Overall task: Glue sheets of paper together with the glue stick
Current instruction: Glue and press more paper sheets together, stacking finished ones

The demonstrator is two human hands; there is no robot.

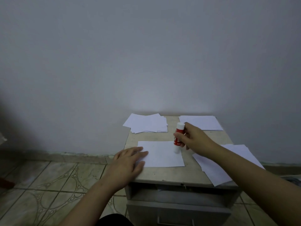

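Observation:
A white sheet of paper lies flat in the middle of the small table top. My left hand rests palm down on the sheet's left edge, fingers spread. My right hand grips a red and white glue stick, held nearly upright with its lower end touching the sheet near its top right corner.
A loose pile of white sheets lies at the table's back left, another stack at the back right, and more sheets hang over the right front edge under my right forearm. A drawer sits below. The wall stands close behind.

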